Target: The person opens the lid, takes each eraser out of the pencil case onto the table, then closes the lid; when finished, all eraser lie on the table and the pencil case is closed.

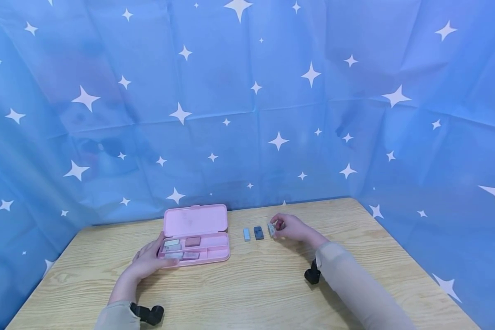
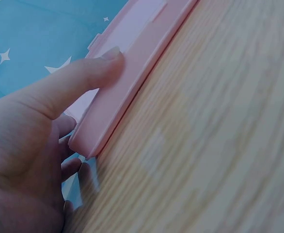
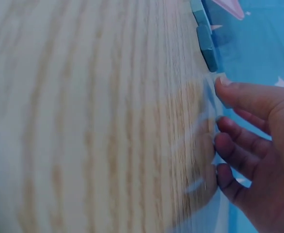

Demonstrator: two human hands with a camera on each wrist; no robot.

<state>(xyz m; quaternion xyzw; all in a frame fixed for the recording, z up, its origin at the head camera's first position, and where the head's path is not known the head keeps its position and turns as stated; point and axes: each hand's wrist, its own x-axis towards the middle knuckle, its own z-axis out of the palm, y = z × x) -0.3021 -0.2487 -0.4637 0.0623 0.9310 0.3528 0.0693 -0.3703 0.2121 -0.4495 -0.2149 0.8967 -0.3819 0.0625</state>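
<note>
Case (image 1: 228, 250) of pink plastic, rectangular, stands open on the light wood-grained table (image 1: 231, 293), its pink lid (image 1: 195, 221) raised on the far side. The left hand (image 1: 148, 260) is clamped on the near left corner of the case, thumb along the near wall and the other fingers at the left side.

Contents observed: in the far row of the case, a pale greenish block (image 1: 172, 242), a grey-white block (image 1: 173, 248) and a brownish-pink block (image 1: 192, 241); in the near row, a pale grey block (image 1: 174, 255), partly behind the left thumb, beside a mauve block (image 1: 191, 255).

To the right of the case, in order outward, lie a small light-blue oblong block (image 1: 246, 234) and a dark blue-grey rectangular block (image 1: 258, 233), apart from each other. Beyond these, farthest right of the case, the right hand (image 1: 290, 228) pinches a grey-white patterned block (image 1: 271, 229) between thumb and fingers; whether that block touches the table cannot be determined.

Behind the case hangs a blue cloth (image 1: 214, 91) printed with white stars.
</note>
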